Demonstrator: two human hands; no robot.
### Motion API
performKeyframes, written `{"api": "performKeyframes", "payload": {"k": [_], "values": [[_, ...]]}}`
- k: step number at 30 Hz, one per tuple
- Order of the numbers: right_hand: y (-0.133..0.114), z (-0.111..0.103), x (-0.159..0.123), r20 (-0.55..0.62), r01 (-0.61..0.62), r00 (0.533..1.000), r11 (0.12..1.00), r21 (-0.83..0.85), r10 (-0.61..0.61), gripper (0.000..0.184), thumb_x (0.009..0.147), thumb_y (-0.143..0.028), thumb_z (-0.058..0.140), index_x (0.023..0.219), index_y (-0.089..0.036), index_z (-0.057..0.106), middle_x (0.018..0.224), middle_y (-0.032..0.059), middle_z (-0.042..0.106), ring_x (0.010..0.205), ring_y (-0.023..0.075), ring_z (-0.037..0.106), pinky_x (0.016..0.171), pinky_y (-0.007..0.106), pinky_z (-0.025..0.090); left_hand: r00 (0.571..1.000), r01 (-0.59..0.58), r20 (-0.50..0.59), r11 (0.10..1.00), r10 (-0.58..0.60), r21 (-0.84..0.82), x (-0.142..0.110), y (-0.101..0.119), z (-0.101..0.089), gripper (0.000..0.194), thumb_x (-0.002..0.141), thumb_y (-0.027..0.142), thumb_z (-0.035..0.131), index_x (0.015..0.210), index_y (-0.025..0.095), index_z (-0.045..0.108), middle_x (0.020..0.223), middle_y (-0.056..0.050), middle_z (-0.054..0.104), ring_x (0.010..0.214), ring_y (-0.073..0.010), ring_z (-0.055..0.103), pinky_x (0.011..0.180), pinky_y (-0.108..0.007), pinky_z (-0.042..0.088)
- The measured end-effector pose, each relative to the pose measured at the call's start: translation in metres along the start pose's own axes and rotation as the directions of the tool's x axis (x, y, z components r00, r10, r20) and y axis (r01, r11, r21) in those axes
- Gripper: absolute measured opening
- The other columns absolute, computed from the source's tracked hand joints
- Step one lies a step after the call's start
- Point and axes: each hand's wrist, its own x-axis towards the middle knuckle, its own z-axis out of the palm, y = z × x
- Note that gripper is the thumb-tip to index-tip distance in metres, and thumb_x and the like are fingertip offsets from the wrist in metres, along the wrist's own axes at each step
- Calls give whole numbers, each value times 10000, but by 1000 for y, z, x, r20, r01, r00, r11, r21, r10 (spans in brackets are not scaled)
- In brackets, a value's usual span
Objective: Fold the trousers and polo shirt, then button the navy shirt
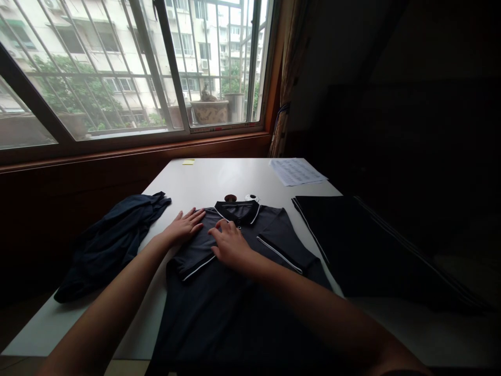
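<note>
A dark grey polo shirt [235,308] with a black collar and white piping lies spread front up on the table, its collar at the far end. Both short sleeves are folded inward over the chest. My left hand [186,225] rests flat with fingers spread on the shirt's left shoulder edge. On the upper chest just below the collar is my right hand [230,243], its fingers apart and slightly bent, with nothing seen in them. The shirt's lower part runs toward me, partly under my right forearm.
A crumpled dark blue garment [113,240] lies on the left of the white table [211,175]. Dark folded cloth with white stripes [368,250] covers the right. Printed papers [297,172] and a yellow note [188,162] lie at the far edge, before a barred window [129,68].
</note>
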Motion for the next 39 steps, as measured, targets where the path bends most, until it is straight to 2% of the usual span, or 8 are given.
{"api": "performKeyframes", "payload": {"k": [3, 7, 12, 18, 23, 27, 33, 39], "values": [[-21, 10, -8, -4, 274, 962, 962, 13, -274, 329, 929, -358, 604, 1230, -228, 641, 1307, 110, 570, 1228, 281, 492, 1066, 424, 418, 1000, -24, -1, 1000, 24, 11, 4, -6, -1, 577, 1048, 478, 200, 1590, 280, 172, 1658, -47, 160, 1540, -284, 113, 1193, -591, 128], [-41, 34, -19, 58, 516, 853, 854, 60, -519, 584, 978, -501, 504, 1436, -139, 493, 1509, 143, 469, 1391, 275, 406, 1166, 419, 328, 999, -50, -6, 999, 50, 21, 6, -10, -1, 566, 1051, 459, 188, 1590, 288, 171, 1660, -42, 170, 1541, -259, 113, 1205, -566, 94], [-41, 48, -28, 178, 517, 836, 854, 60, -518, 692, 977, -579, 456, 1515, -150, 384, 1587, 141, 366, 1483, 293, 289, 1213, 506, 218, 998, -46, -29, 999, 47, 26, 6, -14, 0, 555, 1053, 434, 177, 1589, 291, 184, 1659, -33, 185, 1541, -244, 123, 1215, -536, 86], [-26, 32, -39, 148, 558, 816, 828, 53, -559, 491, 1000, -474, 485, 1435, -248, 509, 1536, 74, 465, 1443, 258, 369, 1208, 468, 233, 998, -37, -42, 999, 37, 6, 8, -14, 3, 560, 1053, 436, 174, 1592, 282, 169, 1660, -31, 179, 1541, -251, 115, 1216, -550, 85], [-20, 29, -50, 136, 540, 828, 839, 70, -544, 510, 1000, -511, 478, 1462, -296, 481, 1558, 44, 437, 1477, 234, 307, 1231, 445, 181, 998, 44, -44, 999, -45, -19, 2, -8, -2, 567, 1045, 457, 207, 1581, 275, 232, 1666, -42, 143, 1540, -306, 92, 1184, -622, 146], [-18, 30, -53, 144, 531, 832, 844, 72, -536, 531, 1017, -511, 438, 1497, -285, 433, 1595, 34, 375, 1506, 220, 243, 1246, 437, 125, 983, 101, -141, 988, -117, -113, -13, 11, -10, 597, 1041, 464, 241, 1589, 231, 203, 1671, -61, 113, 1540, -317, 79, 1179, -612, 213], [-24, 24, -58, 197, 536, 820, 841, 67, -538, 567, 1031, -518, 388, 1514, -221, 405, 1626, 70, 301, 1523, 244, 181, 1246, 475, 116, 981, -107, -170, 992, 96, -59, -18, 43, 2, 577, 1037, 475, 291, 1559, 230, 310, 1634, -45, 273, 1530, -275, 169, 1223, -529, 206], [-22, 14, -79, 240, 544, 791, 826, 146, -563, 597, 1035, -522, 377, 1536, -198, 355, 1649, 85, 220, 1534, 201, 137, 1255, 416, 59, 988, -40, -147, 999, 40, 3, -1, 44, 15, 596, 1037, 492, 285, 1567, 220, 295, 1642, -60, 223, 1529, -264, 176, 1238, -520, 150]]}}
